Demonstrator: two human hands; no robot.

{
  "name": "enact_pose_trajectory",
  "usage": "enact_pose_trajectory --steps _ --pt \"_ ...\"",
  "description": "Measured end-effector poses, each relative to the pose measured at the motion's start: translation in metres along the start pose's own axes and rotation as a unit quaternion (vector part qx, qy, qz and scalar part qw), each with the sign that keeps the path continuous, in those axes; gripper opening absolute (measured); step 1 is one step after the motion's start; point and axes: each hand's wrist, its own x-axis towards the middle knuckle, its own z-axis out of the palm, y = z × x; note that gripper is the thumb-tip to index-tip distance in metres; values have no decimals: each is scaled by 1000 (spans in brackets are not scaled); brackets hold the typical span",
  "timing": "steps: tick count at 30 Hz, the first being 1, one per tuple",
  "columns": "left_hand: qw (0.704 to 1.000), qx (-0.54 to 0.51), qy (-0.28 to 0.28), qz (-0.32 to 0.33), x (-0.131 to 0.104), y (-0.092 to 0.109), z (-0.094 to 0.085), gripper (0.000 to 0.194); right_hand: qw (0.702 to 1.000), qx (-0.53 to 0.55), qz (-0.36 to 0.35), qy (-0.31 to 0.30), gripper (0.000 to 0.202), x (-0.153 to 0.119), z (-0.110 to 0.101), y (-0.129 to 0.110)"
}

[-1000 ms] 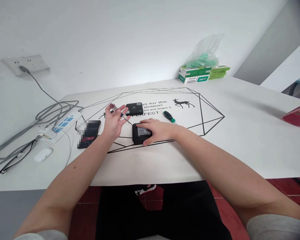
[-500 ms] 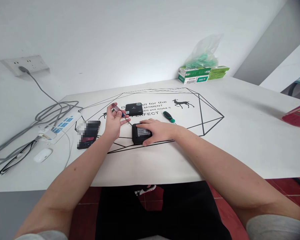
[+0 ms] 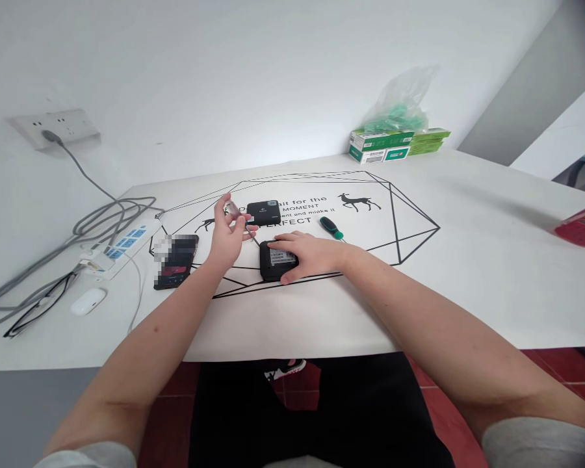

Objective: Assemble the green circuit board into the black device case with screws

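My left hand (image 3: 229,231) is closed around the clear handle of a screwdriver (image 3: 233,208). Its thin metal shaft slants down to the far left corner of a black box-shaped device (image 3: 272,269) with a white label on its upper face. My right hand (image 3: 309,252) grips that device from the right, fingers over its far edge and thumb at the near side, pressing it to the table. Just beyond lies a second flat black case (image 3: 264,213). A green and black screwdriver (image 3: 331,227) rests to the right of it.
At left are a phone (image 3: 176,262), a white power strip (image 3: 129,246) with grey cable, glasses (image 3: 41,305) and a white earbud case (image 3: 88,301). Green and white boxes (image 3: 381,147) topped by a plastic bag (image 3: 402,104) stand against the wall. A red package (image 3: 582,224) sits far right.
The fingers of my left hand have shifted around the screwdriver handle, while its tip stays at the device's corner. My right hand keeps its hold. The whole view has moved slightly.
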Motion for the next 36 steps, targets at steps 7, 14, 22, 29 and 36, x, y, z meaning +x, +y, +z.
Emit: enact_pose_trajectory --steps 7,14,22,29,36 --pt "993 -26 57 -100 7 2 -6 69 1000 18 -5 15 107 1 2 4" --pt "1000 -10 6 -15 -11 14 5 68 1000 15 -5 10 106 0 0 2" --pt "970 -71 97 -214 6 6 0 70 1000 30 -1 9 107 -1 0 4" --pt "959 -79 72 -261 9 5 -3 68 999 34 -7 3 106 -1 0 8" --pt "954 -67 -19 -292 10 0 -10 76 997 54 -47 -9 102 -2 -3 11"
